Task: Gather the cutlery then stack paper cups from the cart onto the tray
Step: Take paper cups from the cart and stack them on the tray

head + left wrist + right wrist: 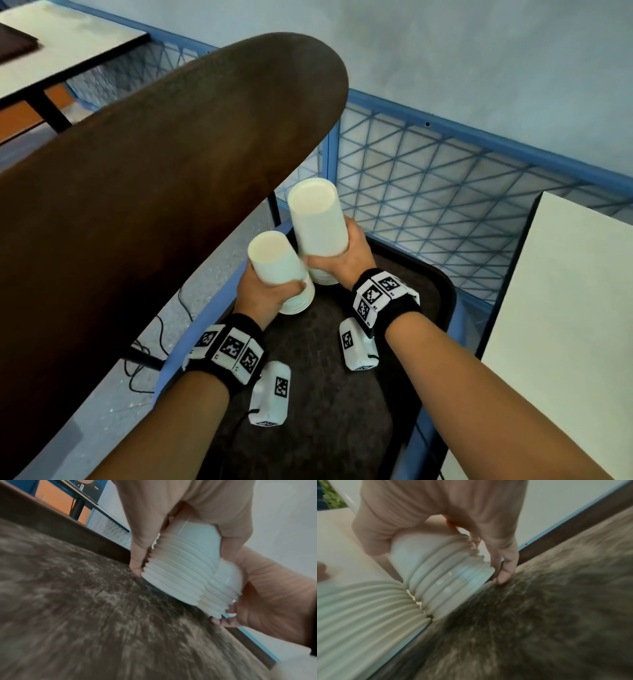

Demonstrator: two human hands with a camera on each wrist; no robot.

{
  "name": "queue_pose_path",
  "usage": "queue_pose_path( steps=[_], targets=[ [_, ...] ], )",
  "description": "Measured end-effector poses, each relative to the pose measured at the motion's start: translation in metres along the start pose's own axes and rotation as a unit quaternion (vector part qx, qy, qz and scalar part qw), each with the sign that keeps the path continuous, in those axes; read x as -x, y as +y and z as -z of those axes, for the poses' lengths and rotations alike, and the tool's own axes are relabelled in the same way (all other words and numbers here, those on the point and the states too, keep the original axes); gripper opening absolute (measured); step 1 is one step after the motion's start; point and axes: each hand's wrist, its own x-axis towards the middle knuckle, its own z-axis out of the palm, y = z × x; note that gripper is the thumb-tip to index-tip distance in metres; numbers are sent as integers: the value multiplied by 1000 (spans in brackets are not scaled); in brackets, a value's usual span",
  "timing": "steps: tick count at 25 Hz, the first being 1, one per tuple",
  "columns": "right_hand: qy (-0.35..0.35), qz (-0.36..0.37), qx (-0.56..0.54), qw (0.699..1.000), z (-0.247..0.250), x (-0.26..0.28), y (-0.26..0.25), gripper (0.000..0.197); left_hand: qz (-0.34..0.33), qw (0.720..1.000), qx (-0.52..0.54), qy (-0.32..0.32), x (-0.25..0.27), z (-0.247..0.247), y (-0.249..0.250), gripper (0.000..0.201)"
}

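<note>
White paper makes up two upside-down cup stacks, both just above the dark speckled tray (442, 284) that sits in the blue cart (513, 144). The left hand (262, 291) wraps its fingers and thumb round the shorter stack (277, 263), nearer the tray's left edge. The right hand (349, 257) grips the taller stack (317, 219), closer to the tray's far end. The two stacks touch side by side at their stacked rims. From the wrist views the rims seem to meet or nearly meet the tray floor; I cannot tell which. A brown curved board (154, 171) looms left of the tray.
</note>
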Motion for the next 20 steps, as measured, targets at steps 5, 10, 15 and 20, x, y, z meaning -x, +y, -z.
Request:
queue_pose_path(
  steps=[5, 10, 15, 20],
  targets=[
    [18, 18, -18, 1000, 36, 74, -1, 86, -25, 994, 68, -79, 59, 0, 4, 91],
    [97, 24, -30, 994, 97, 181, 14, 84, -45, 975, 93, -197, 148, -24, 22, 70],
    [158, 29, -44, 986, 165, 297, 41, 80, -74, 956, 55, -278, 235, -72, 24, 94],
    [198, -3, -55, 979, 244, 432, 93, 88, -101, 925, -2, -366, 352, -135, 13, 85]
  ],
)
